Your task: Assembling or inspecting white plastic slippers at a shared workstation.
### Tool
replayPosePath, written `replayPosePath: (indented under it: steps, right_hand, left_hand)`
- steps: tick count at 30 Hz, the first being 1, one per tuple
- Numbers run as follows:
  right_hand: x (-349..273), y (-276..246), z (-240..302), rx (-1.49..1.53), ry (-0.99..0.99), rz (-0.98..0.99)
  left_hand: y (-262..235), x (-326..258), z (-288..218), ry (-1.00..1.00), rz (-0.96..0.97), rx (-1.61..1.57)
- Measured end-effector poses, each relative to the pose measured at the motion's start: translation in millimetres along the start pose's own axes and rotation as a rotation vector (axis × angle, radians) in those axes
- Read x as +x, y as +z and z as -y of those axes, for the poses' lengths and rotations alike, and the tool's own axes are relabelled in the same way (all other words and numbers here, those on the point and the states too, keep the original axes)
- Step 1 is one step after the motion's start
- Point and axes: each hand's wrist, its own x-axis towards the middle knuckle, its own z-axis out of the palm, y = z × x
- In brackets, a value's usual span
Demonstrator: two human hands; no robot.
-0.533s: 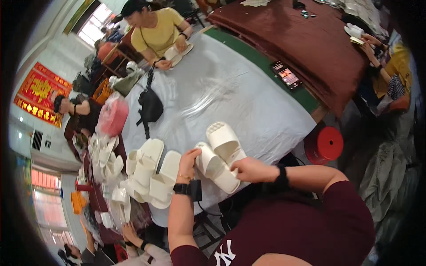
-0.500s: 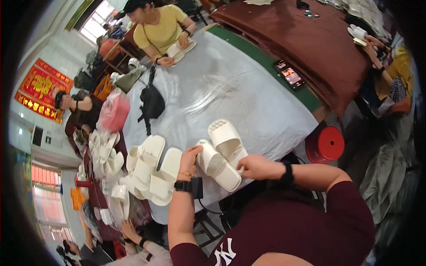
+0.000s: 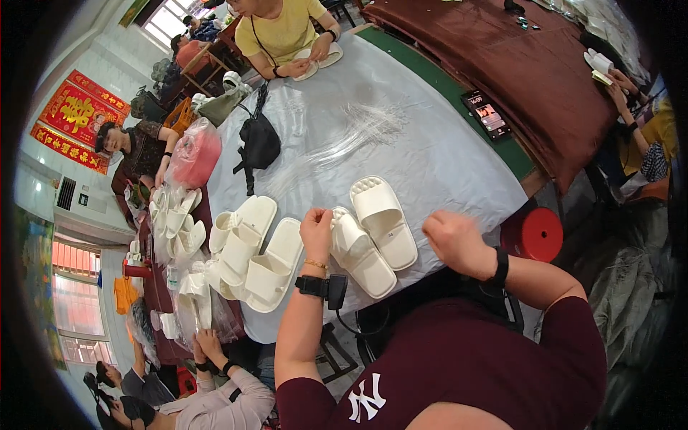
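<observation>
A pair of white slippers lies side by side at the table's near edge: the left slipper (image 3: 360, 254) and the right slipper (image 3: 385, 223). My left hand (image 3: 315, 233) is beside the left slipper's toe end, thumb and fingers pinched together; what they hold, if anything, is too small to see. Off to the right of the pair, my right hand (image 3: 457, 242) is raised above the table, slightly blurred, with curled fingers closed. Anything inside them is hidden. Thin clear strands (image 3: 365, 136) lie in a loose bundle beyond the slippers.
More white slippers (image 3: 276, 264) are grouped left of my left arm. Farther back are a black bag (image 3: 259, 142) and a pink plastic-wrapped bundle (image 3: 195, 159). A phone (image 3: 487, 116) rests on the green edge. A red stool (image 3: 539, 235) stands at right. Co-workers sit around the tables.
My right hand has left the slippers, moving up and to the right. My left hand has come off the left slipper's edge to just beside its toe end. The view has shifted slightly.
</observation>
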Motion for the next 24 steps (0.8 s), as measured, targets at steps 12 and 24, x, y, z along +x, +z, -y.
replayPosePath:
  steps: [12,24]
  right_hand:
    - [-6,62,20,0.194,-0.189,0.1]
    - [43,97,-9,0.149,-0.255,-0.036]
  left_hand:
    - [-5,-2,-17,0.121,-0.119,-0.32]
    - [46,36,-49,0.248,0.257,0.244]
